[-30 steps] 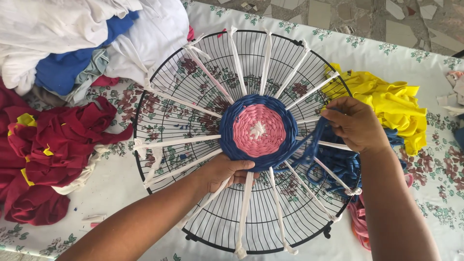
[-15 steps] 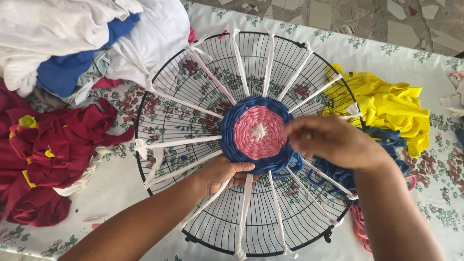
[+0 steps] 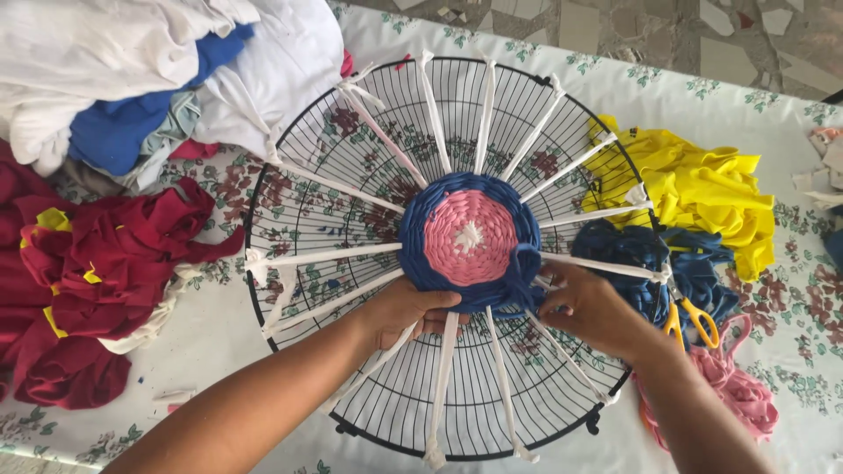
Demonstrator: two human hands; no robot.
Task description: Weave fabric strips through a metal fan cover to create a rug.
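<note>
A round black wire fan guard (image 3: 351, 184) lies flat on a flowered tablecloth, strung with white fabric strips (image 3: 325, 256) like spokes. At its centre is a woven disc, pink (image 3: 470, 235) inside and dark blue (image 3: 421, 219) around. My left hand (image 3: 413, 309) presses on the disc's near edge. My right hand (image 3: 590, 307) pinches the dark blue fabric strip (image 3: 525, 274) at the disc's lower right edge, between two spokes.
Dark red cloth (image 3: 97, 272) is heaped at the left, white and blue cloth (image 3: 132, 79) at the back left. Yellow cloth (image 3: 702, 189), a dark blue strip pile (image 3: 694, 263), yellow-handled scissors (image 3: 689, 320) and pink strips (image 3: 742, 395) lie to the right.
My right hand has come in from the blue strip pile at the right to the disc's lower right edge, drawing the blue strip with it. My left hand stayed at the near edge.
</note>
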